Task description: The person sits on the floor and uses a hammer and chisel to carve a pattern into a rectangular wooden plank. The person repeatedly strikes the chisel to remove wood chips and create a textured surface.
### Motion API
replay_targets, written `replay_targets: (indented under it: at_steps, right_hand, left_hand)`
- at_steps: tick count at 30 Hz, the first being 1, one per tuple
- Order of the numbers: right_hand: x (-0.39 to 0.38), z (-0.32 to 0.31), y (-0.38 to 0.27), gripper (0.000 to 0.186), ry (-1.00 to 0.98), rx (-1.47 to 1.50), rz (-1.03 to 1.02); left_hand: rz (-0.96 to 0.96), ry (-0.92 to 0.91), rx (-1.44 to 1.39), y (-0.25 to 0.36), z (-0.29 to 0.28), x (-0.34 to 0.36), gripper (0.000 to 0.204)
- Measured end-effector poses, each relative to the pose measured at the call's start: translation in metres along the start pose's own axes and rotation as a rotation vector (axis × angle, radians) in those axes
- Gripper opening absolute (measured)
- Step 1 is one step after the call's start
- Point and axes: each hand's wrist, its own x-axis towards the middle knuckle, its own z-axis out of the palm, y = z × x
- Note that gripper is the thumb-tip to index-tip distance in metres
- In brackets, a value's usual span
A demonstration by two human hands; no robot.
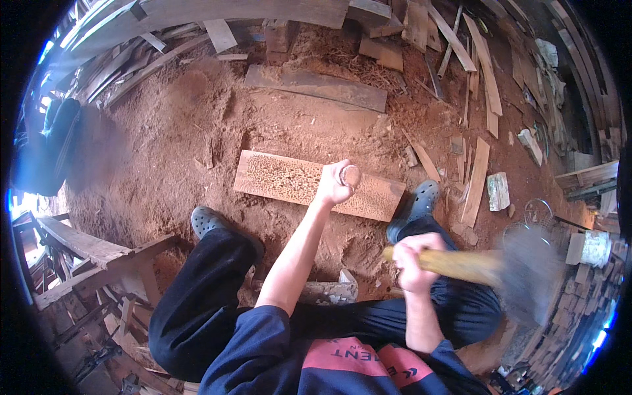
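The person sat low on the sawdust-covered floor (pixel 171 138), knees spread, so that the board (pixel 289 181) lay flat between the two grey clogs, one at nine o'clock (pixel 205 220) and one at three o'clock (pixel 421 197) of the work. That placing kept the plank within arm's reach and square to the body.

The left hand (pixel 334 184) was clenched around a small round-headed tool (pixel 350 175), probably a punch or chisel, stood upright on the board near its right end. The grip was closed tight about the shaft, seemingly to keep it steady and plumb on the wood. The board's upper face was densely pitted with small marks across most of its length, which suggests the tool's tip was set where the pattern ran out.

The right hand (pixel 411 260) was closed on the yellow handle (pixel 454 264) of a hammer, whose head (pixel 530 266) was blurred out toward three o'clock. It was drawn well apart from the punch, which I judge gave room for a swing.

Loose planks and offcuts (pixel 477 178) lay scattered from twelve to three o'clock, and a rough wooden trestle (pixel 99 257) stood at eight o'clock.
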Motion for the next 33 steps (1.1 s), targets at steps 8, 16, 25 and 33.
replay_targets:
  at_steps: [8, 16, 25, 33]
  right_hand:
    - [-0.002, -0.020, 0.064, 0.013, -0.021, -0.460, 0.444]
    - [0.012, -0.026, -0.036, 0.025, -0.021, 0.171, -0.157]
    - [-0.010, 0.001, 0.075, 0.024, -0.225, -0.887, 0.433]
    - [-0.004, -0.039, 0.009, 0.020, -0.058, -0.282, 0.118]
  left_hand:
    - [-0.032, -0.016, 0.048, 0.001, -0.002, -0.003, 0.017]
    - [-0.016, 0.038, 0.052, -0.005, -0.003, -0.004, 0.020]
    - [-0.080, -0.013, -0.088, -0.014, -0.005, 0.003, 0.017]
    - [-0.051, 0.010, -0.017, -0.009, -0.003, -0.011, 0.016]
